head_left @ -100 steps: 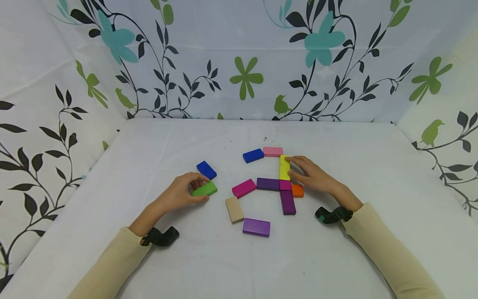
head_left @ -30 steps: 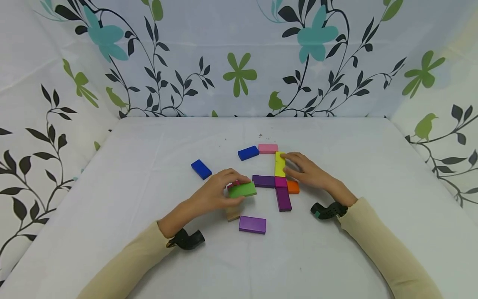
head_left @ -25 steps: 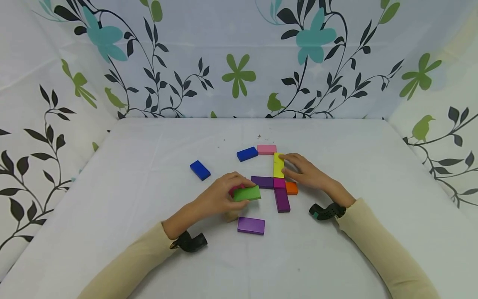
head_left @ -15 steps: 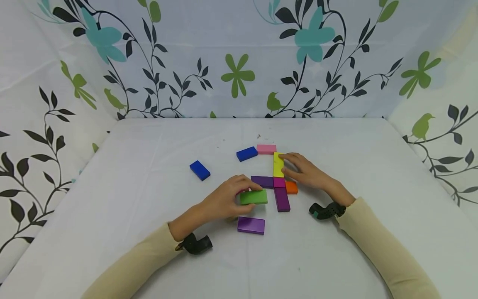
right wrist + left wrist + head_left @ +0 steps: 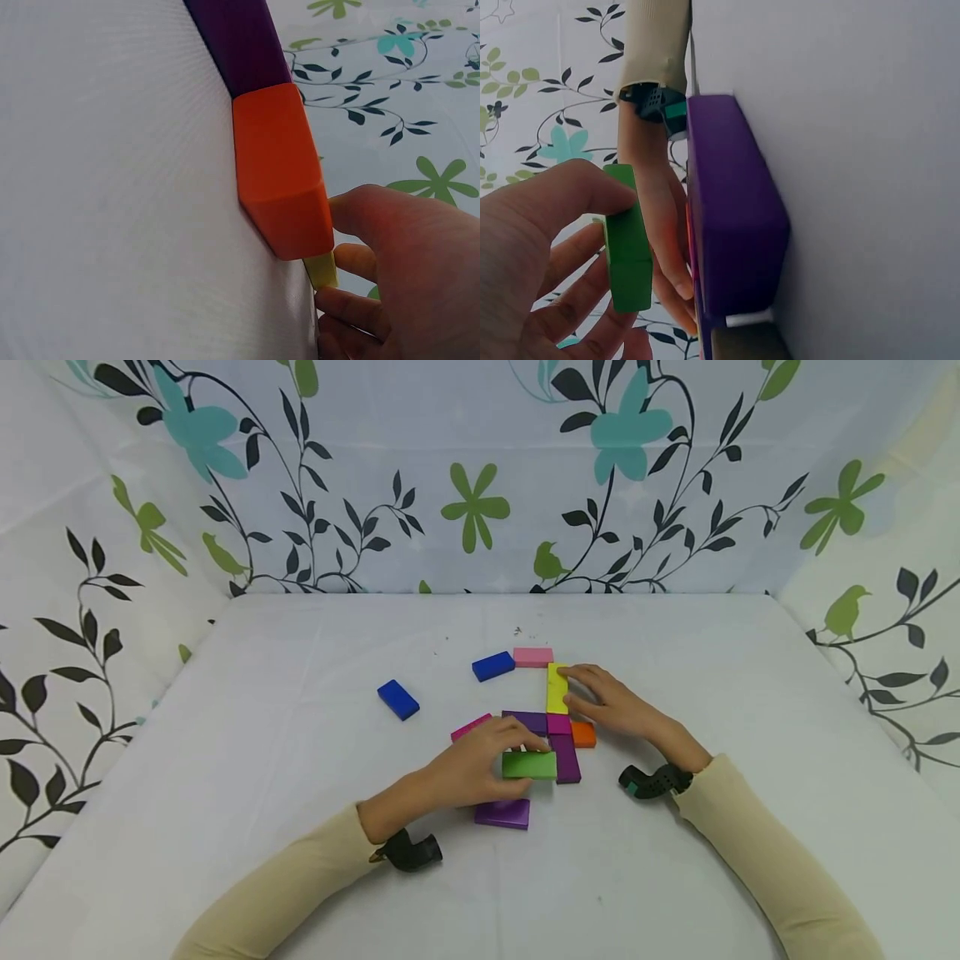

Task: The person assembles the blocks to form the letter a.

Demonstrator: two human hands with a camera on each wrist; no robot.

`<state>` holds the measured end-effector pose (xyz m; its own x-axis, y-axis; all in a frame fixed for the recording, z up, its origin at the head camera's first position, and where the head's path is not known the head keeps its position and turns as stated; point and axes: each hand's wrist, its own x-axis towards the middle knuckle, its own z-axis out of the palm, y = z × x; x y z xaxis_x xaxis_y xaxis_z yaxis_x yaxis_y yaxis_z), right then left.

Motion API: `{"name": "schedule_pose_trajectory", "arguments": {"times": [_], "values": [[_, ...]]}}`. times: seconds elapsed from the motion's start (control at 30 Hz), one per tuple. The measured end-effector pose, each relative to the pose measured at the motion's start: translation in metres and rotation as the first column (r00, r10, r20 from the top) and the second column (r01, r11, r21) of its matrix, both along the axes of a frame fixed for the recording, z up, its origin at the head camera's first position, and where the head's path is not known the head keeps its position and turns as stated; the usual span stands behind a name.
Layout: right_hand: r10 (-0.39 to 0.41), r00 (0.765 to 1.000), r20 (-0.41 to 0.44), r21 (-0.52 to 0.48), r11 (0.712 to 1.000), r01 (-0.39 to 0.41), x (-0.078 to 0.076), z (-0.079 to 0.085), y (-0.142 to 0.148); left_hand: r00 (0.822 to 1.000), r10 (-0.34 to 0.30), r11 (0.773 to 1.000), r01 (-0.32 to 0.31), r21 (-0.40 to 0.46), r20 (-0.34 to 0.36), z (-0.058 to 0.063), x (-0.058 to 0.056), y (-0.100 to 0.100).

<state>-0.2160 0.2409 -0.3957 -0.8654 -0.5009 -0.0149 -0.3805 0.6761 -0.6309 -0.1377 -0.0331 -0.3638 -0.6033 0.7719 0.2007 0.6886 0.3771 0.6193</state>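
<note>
In the head view my left hand [image 5: 476,766] pinches a green wooden block [image 5: 529,765] between thumb and fingers. The left wrist view shows that green block [image 5: 628,240] raised off the tabletop. It hangs just left of a dark purple block [image 5: 566,758], partly overlapping it in view. My right hand [image 5: 618,704] rests at the right side of a yellow block [image 5: 557,689], fingertips touching it. Below the yellow block lie a magenta block [image 5: 558,724], an orange block [image 5: 583,734] and another dark purple block [image 5: 528,722]. The beige block is hidden behind my left hand in the head view.
A pink block [image 5: 533,657] adjoins the yellow one's far end, with a blue block [image 5: 492,666] beside it. Another blue block [image 5: 398,699] lies farther left. A magenta block [image 5: 471,727] and a purple block [image 5: 502,814] lie around my left hand. Patterned cloth [image 5: 480,510] hangs behind the white table.
My left hand has carried the green block rightward from the table's left side, beside the blue block, to the dark purple block. The right hand stays at the yellow block.
</note>
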Motion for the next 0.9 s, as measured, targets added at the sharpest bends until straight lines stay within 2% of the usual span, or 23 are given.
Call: {"name": "schedule_pose_trajectory", "arguments": {"times": [0.33,0.9], "values": [[-0.002,1.000,-0.004,-0.005,1.000,0.002,0.000,0.001,0.000,1.000,-0.021,1.000,0.021,0.011,-0.002,-0.002,0.009,0.014],[0.002,1.000,-0.002,0.004,1.000,-0.002,0.001,0.002,-0.002,0.999,-0.041,0.995,0.041,-0.090,-0.003,-0.010,0.017,0.032]]}}
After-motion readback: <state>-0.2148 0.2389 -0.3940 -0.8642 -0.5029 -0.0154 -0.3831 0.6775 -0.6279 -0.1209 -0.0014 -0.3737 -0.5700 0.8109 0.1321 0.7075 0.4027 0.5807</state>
